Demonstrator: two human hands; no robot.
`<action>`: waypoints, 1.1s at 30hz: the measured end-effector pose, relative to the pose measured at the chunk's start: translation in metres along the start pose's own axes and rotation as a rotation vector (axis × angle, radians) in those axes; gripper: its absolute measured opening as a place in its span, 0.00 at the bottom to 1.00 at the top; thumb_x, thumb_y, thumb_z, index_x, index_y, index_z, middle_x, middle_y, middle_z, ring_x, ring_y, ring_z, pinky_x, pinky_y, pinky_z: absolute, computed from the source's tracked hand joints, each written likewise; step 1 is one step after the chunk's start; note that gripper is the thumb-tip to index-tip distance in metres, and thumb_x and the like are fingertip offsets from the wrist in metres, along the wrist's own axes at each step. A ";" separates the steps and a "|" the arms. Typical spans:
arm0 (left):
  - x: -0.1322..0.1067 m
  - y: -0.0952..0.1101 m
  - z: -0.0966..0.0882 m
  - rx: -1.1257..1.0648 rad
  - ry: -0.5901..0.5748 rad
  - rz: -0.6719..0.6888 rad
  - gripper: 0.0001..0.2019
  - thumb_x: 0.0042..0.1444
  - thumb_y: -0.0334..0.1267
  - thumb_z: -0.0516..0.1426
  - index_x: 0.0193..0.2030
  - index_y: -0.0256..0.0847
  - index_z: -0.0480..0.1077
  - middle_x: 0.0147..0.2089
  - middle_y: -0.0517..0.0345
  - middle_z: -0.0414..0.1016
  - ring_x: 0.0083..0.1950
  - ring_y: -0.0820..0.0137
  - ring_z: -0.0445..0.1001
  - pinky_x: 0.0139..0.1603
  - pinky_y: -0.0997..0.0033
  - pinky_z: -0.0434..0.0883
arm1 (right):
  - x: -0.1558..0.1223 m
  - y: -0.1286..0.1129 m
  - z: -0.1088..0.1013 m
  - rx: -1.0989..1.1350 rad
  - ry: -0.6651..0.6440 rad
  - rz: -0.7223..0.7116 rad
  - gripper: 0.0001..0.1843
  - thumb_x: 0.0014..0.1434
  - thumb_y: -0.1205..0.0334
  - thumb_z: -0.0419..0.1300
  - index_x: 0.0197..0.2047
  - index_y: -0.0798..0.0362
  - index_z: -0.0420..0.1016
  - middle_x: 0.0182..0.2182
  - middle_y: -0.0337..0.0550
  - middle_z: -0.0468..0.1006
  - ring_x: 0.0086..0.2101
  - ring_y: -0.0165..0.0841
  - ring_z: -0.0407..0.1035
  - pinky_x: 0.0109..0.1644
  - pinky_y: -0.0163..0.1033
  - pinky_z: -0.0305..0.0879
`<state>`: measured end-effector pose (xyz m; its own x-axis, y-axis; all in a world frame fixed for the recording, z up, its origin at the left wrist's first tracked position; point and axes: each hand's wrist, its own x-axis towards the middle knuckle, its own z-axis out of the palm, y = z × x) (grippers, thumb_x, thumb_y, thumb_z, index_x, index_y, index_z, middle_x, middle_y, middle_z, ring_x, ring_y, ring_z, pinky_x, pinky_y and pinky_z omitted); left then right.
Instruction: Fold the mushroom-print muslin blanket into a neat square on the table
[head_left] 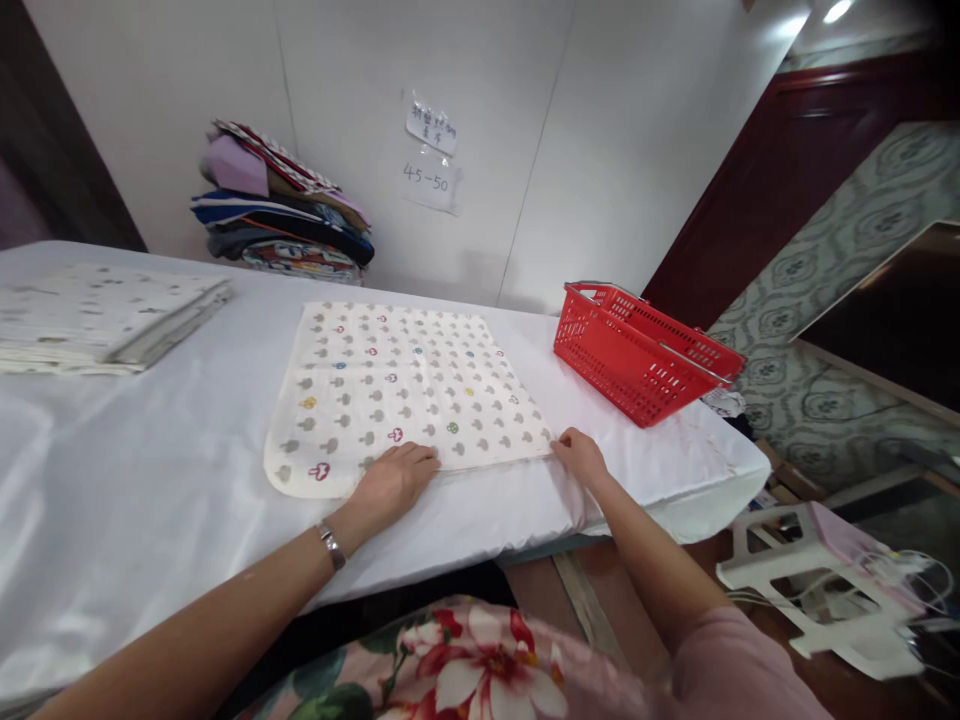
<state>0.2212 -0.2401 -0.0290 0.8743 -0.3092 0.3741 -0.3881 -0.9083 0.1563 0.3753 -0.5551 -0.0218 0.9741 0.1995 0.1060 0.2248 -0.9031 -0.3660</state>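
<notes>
A cream cloth [409, 385] printed with small mushroom shapes lies spread flat on the white-covered table [135, 500]. My left hand [390, 482] rests flat on the cloth's near edge, fingers stretched out. My right hand [579, 455] is at the cloth's near right corner, fingers curled and pinching that corner. A watch sits on my left wrist.
A red plastic basket [641, 350] stands at the table's right end. A stack of folded patterned cloths [101, 315] lies at the far left. A pile of colourful fabrics [281, 205] leans against the white wall. A white stool [817, 590] stands on the floor at the right.
</notes>
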 end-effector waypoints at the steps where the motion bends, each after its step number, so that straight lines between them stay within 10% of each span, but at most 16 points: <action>1: 0.000 0.000 0.000 -0.003 0.001 -0.005 0.12 0.61 0.35 0.46 0.40 0.41 0.71 0.44 0.54 0.72 0.44 0.66 0.67 0.45 0.64 0.65 | -0.005 -0.004 0.000 -0.012 0.042 -0.061 0.07 0.54 0.59 0.55 0.30 0.53 0.70 0.28 0.41 0.73 0.31 0.31 0.65 0.33 0.34 0.56; 6: 0.002 0.002 -0.002 -0.061 0.001 -0.089 0.14 0.61 0.38 0.46 0.36 0.40 0.72 0.40 0.54 0.71 0.41 0.68 0.67 0.44 0.66 0.65 | -0.023 -0.024 0.003 0.021 0.055 -0.567 0.06 0.58 0.63 0.53 0.34 0.51 0.72 0.35 0.42 0.71 0.39 0.33 0.63 0.44 0.37 0.59; 11: 0.004 0.003 0.000 -0.081 0.001 -0.128 0.13 0.61 0.39 0.46 0.37 0.41 0.71 0.37 0.55 0.71 0.40 0.68 0.67 0.43 0.66 0.65 | -0.023 -0.034 0.008 -0.011 -0.005 -0.751 0.09 0.59 0.61 0.54 0.41 0.50 0.74 0.38 0.44 0.72 0.41 0.34 0.63 0.46 0.40 0.60; 33: 0.009 0.013 0.004 0.074 -0.062 -0.017 0.11 0.56 0.27 0.46 0.37 0.39 0.69 0.40 0.51 0.69 0.40 0.67 0.65 0.39 0.66 0.64 | -0.019 -0.042 0.018 -0.142 0.026 -0.797 0.11 0.60 0.68 0.51 0.36 0.51 0.74 0.36 0.46 0.71 0.38 0.35 0.62 0.43 0.39 0.58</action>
<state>0.2253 -0.2562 -0.0270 0.8977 -0.3087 0.3143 -0.3527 -0.9311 0.0929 0.3478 -0.5144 -0.0247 0.5210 0.7962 0.3076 0.8446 -0.5330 -0.0508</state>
